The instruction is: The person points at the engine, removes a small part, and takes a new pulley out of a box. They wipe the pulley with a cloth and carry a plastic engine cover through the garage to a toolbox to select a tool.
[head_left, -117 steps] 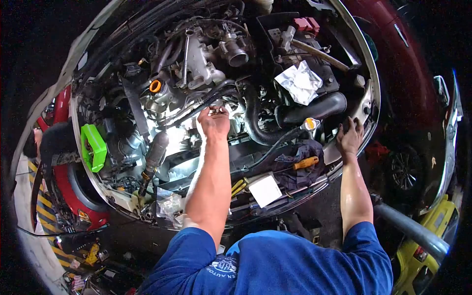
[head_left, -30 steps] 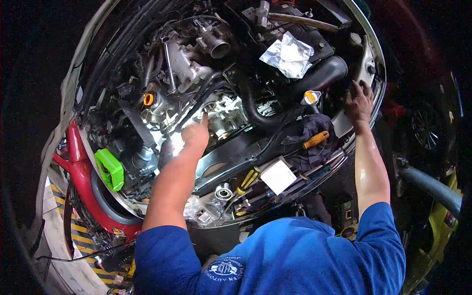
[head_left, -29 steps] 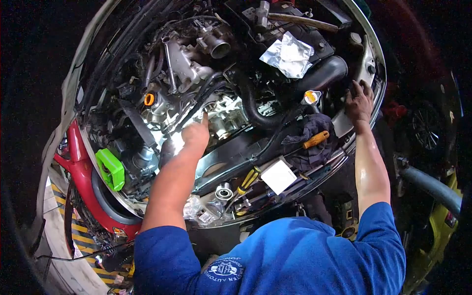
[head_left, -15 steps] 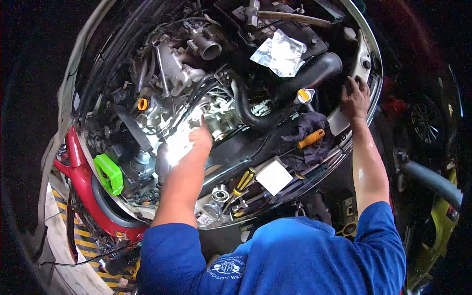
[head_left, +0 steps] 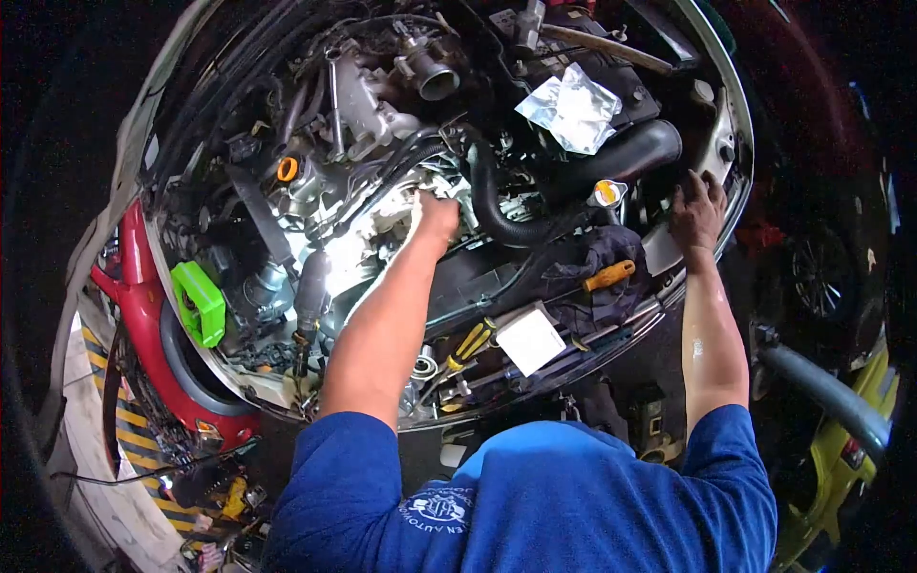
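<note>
My left hand reaches into the middle of the engine bay, at the brightly lit metal engine parts. Its fingers are mostly hidden and washed out by glare, so what they touch or hold does not show. A black corrugated hose curves just right of this hand. My right hand lies with fingers spread on the body edge at the right of the bay, holding nothing. Near it are a radiator cap with an orange-and-white top, a dark cloth and an orange-handled screwdriver.
Along the front edge lie a white box, yellow-and-black pliers and a metal ring. A green work lamp stands at left. A wrench rests on the manifold. Silver foil and a hammer lie over the battery.
My left hand has moved right and slightly up, deeper among the engine parts, and its pointing finger no longer shows clearly. My right hand keeps its place on the edge. The view has shifted slightly.
</note>
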Tool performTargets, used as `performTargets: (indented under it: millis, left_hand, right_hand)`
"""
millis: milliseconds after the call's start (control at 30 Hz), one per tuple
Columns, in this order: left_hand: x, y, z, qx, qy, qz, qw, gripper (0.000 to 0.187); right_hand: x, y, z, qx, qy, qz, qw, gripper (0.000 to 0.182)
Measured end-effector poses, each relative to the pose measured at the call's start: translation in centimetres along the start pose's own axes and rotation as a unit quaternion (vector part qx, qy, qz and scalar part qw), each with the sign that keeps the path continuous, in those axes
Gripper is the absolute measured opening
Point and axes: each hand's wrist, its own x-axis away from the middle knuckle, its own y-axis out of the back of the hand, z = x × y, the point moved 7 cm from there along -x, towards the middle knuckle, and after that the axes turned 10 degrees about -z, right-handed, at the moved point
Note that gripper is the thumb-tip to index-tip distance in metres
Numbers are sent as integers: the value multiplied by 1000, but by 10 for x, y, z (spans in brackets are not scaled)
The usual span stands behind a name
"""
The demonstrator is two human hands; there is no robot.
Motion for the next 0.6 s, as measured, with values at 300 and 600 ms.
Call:
performTargets:
  millis: [300,600]
  left_hand:
    - [24,58,-6,468,291,123,826,7]
    - [124,214,-8,392,187,33,900,39]
  right_hand:
    - [-2,-4,1,12,-5,34,999,38]
    - [-1,-10,-4,11,44,45,998,47]
